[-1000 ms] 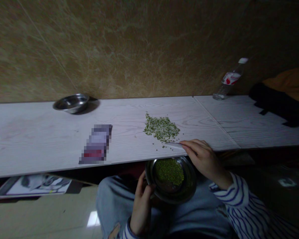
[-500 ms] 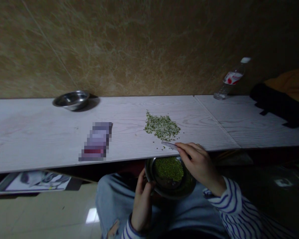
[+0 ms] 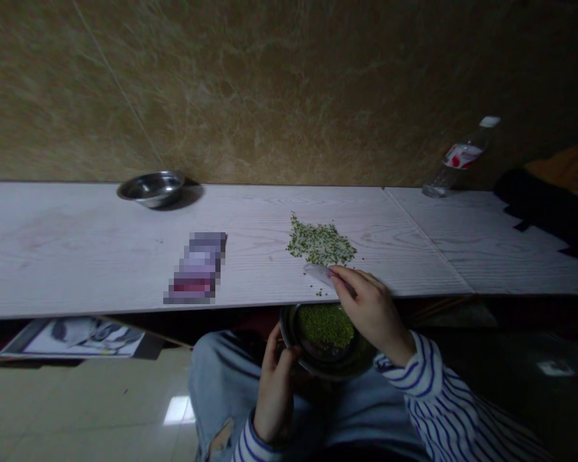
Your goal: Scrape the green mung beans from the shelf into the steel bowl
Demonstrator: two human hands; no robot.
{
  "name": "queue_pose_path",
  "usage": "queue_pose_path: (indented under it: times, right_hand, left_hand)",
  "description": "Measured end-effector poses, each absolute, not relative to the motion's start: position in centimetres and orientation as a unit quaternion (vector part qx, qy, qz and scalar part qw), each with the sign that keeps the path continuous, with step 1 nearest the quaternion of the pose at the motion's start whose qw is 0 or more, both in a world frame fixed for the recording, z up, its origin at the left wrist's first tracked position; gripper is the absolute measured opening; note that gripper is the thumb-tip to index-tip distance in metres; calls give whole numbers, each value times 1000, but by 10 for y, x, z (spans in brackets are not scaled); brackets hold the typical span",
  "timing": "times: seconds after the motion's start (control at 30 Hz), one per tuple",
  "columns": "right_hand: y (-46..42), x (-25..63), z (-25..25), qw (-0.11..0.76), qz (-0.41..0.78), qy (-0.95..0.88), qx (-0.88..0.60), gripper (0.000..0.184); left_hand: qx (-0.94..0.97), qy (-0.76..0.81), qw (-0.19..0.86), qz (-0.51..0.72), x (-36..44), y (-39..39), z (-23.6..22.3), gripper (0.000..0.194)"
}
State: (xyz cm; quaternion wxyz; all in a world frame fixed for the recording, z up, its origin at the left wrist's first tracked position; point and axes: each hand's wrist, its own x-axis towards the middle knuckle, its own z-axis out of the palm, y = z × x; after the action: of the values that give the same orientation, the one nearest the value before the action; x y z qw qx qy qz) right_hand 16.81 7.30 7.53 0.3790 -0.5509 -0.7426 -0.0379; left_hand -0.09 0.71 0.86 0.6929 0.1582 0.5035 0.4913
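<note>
My left hand (image 3: 278, 378) is closed on the left rim of a metal bowl (image 3: 334, 369), held over my lap just below the table edge. Small green beans (image 3: 327, 324) lie in the bowl. My right hand (image 3: 368, 305) pinches a thin, pale, flat piece (image 3: 319, 274), rounded at its end; its exact kind does not show. That piece is at the tabletop by the near side of a spread patch of green beans (image 3: 320, 241). A few loose beans are scattered between the patch and the table edge.
On the white wood-grain table (image 3: 77, 256) are a second metal bowl (image 3: 151, 190) at the back left and a blurred-out flat rectangular item (image 3: 197, 266). A plastic bottle (image 3: 462, 157) and a dark and orange cloth item (image 3: 553, 192) are on the right. A wall (image 3: 270, 96) rises behind.
My right hand has moved slightly left and away from me with the flat piece, closer to the bean patch. The left hand still holds the bowl. The view has shifted slightly.
</note>
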Motion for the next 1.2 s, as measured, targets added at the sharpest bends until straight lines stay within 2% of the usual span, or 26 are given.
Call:
queue_pose_path:
  times: [0.57,0.77,1.0,1.2]
  right_hand:
    - [75,179,81,354,97,-809,-459,18]
    - [63,181,83,343,95,-830,-429,17]
    - [55,211,75,399,51,-748,-528,17]
    - [68,227,75,385,32,-751,-536,18]
  left_hand:
    - [170,531,664,498,-22,15,20,77]
    - [181,515,674,498,-20,14,19,72]
    - [182,520,685,477,-13,8,13,77]
    - [174,528,681,477,-6,10,3,76]
